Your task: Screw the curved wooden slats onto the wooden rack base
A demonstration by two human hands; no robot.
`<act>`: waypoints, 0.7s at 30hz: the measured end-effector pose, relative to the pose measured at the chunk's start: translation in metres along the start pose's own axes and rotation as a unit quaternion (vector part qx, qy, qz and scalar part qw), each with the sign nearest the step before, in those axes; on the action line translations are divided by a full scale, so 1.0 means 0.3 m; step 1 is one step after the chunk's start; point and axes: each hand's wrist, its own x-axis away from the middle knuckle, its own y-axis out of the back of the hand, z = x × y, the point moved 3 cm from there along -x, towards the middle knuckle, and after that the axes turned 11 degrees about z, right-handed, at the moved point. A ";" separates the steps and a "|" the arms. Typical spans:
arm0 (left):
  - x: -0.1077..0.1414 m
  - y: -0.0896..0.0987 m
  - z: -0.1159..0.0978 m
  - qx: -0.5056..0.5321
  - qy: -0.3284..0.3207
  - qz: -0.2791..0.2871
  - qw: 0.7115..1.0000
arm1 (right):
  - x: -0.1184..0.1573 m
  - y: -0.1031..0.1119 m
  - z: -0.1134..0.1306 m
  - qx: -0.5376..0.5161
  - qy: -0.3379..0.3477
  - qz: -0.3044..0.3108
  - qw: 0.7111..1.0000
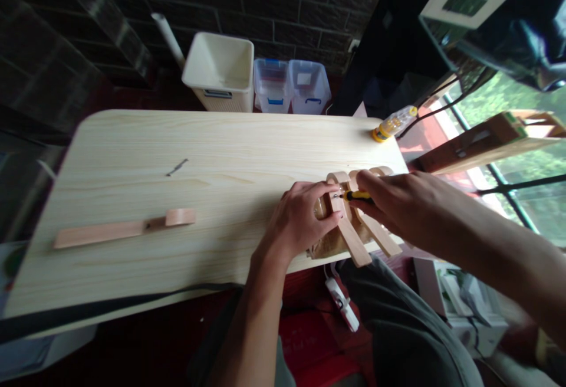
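My right hand is shut around a yellow-and-black screwdriver, whose thin shaft points left to a screw spot on a pale wooden assembly. The assembly has curved tops and long flat strips, and it lies at the table's right front edge. My left hand grips its near side, with the fingers wrapped over one strip. Something brownish and crumpled lies under it, partly hidden. Further left on the table are a separate wooden piece with a curved end and a small metal part.
The light wood-grain table has a plastic bottle with a yellow cap at its back right corner. Behind it stand a cream bin and two clear plastic boxes. A brick wall and a window surround the table.
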 end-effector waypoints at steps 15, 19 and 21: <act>0.003 0.003 -0.003 -0.003 0.006 0.001 1.000 | -0.022 0.017 -0.003 -0.060 0.019 0.031 0.998; 0.001 0.005 -0.004 0.003 0.003 0.004 1.000 | -0.017 -0.001 -0.018 -0.068 0.006 0.005 0.998; 0.000 0.005 -0.004 0.002 -0.001 0.002 1.000 | -0.015 -0.014 -0.025 -0.068 -0.013 -0.008 0.998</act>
